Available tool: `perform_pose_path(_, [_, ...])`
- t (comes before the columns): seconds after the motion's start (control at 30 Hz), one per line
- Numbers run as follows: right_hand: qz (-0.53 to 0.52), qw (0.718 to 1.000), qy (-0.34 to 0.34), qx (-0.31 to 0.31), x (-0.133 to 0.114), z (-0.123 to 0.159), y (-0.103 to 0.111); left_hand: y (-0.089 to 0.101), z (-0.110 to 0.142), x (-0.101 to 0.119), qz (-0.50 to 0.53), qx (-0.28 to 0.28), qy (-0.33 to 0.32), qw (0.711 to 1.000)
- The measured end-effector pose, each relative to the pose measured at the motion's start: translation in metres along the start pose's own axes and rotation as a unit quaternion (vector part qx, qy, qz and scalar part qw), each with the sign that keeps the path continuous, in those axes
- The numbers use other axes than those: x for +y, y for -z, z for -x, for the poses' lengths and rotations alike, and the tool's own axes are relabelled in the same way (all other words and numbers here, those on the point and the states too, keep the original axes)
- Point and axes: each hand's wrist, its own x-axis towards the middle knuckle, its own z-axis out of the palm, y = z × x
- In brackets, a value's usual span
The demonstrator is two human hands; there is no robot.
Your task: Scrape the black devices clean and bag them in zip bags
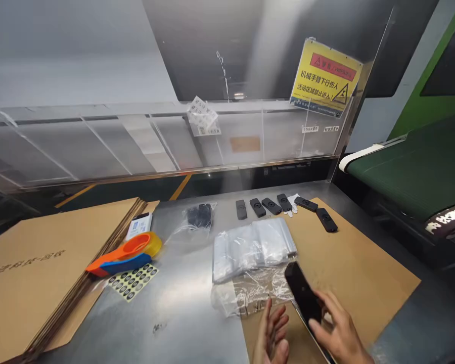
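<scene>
My right hand [341,328] grips a dark, flat smartphone [302,289] by its right edge, tilted over the brown cardboard sheet [360,268]. Just left of it, my left hand [272,333] is open, palm facing the phone and fingers apart, holding nothing. Beyond both hands lies a stack of clear plastic bags [252,247], with a loose crinkled clear wrapper [256,290] in front. Several small black oblong devices [271,206] with round marks lie in a rough row behind the stack.
An orange and blue tape dispenser [127,253] rests beside flattened cardboard boxes [53,253] on the left. Near it are a sheet of round stickers [133,281], a small white box [139,225] and a bag with dark contents [199,217]. A green conveyor belt [417,162] runs at right.
</scene>
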Motion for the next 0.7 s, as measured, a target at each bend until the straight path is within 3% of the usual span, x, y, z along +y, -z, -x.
perform_pose_path(0.07, [-0.073,0.989,0.124,-0.04,-0.017,0.035,-0.012,-0.014,0.005,-0.007,0.103,0.008,0.018,0.994])
perform_pose_path(0.13, [-0.104,0.977,0.179,-0.06,-0.019,0.049,-0.016,-0.021,0.012,-0.009,0.119,0.028,0.014,0.992])
perform_pose_path(0.23, [0.003,0.994,0.106,0.018,-0.001,0.037,-0.011,-0.018,0.022,-0.006,0.052,0.017,-0.018,0.998])
perform_pose_path(0.33, [0.151,0.983,0.08,0.072,0.026,0.013,-0.008,-0.005,0.028,-0.003,-0.056,-0.035,-0.068,0.996])
perform_pose_path(0.5, [0.152,0.982,0.094,0.069,0.053,-0.005,-0.007,0.01,0.032,0.009,-0.172,-0.102,-0.185,0.962])
perform_pose_path(0.6, [0.124,0.985,0.098,0.074,0.036,0.002,0.009,0.012,0.033,0.017,-0.206,-0.105,-0.221,0.947])
perform_pose_path(0.7, [0.024,0.99,0.125,0.068,-0.013,0.02,0.033,0.012,0.033,0.018,-0.23,-0.109,-0.232,0.939])
